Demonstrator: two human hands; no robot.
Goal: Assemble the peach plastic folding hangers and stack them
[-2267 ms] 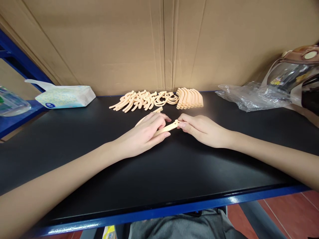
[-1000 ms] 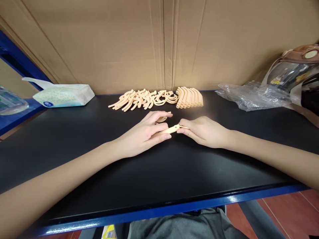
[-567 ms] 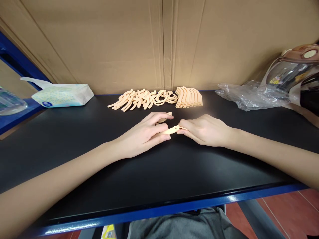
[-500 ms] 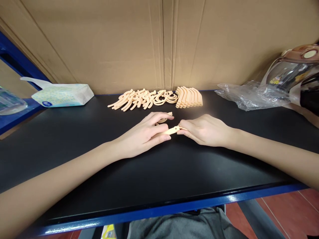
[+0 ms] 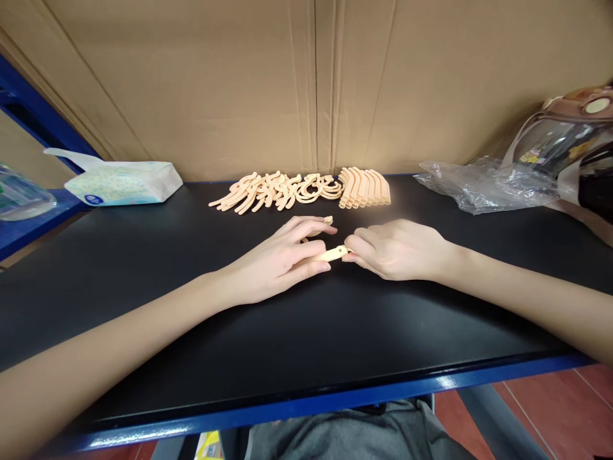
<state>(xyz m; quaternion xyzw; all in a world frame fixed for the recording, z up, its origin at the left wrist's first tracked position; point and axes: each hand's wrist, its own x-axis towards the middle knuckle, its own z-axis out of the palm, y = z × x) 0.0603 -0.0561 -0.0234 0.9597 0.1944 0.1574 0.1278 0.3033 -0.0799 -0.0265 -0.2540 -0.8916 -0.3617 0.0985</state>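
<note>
My left hand (image 5: 287,259) pinches a cream-coloured plastic piece (image 5: 332,253) between thumb and fingers, its other fingers stretched out above. A small dark hole shows near the right end of that piece. My right hand (image 5: 402,249) is closed at that same end, with fingertips pressed together. Whether it grips this piece or a second part joined to it is hidden by the fingers. Another cream part (image 5: 328,220) peeks out behind my left fingers, mostly covered. Both hands are over the middle of the black tabletop (image 5: 287,345).
Along the back lie a pile of curved cream strips (image 5: 246,191), several cream rings (image 5: 309,188) and a row of curved tubes (image 5: 364,186). A tissue pack (image 5: 127,182) is at the left. A clear plastic bag (image 5: 472,185) and a transparent bottle (image 5: 550,140) stand right. Cardboard (image 5: 191,83) forms the back wall.
My right fingertips have shifted slightly at the end of the plastic piece, covering the thin part seen there before. My left hand keeps its hold, and the view has moved a little.
</note>
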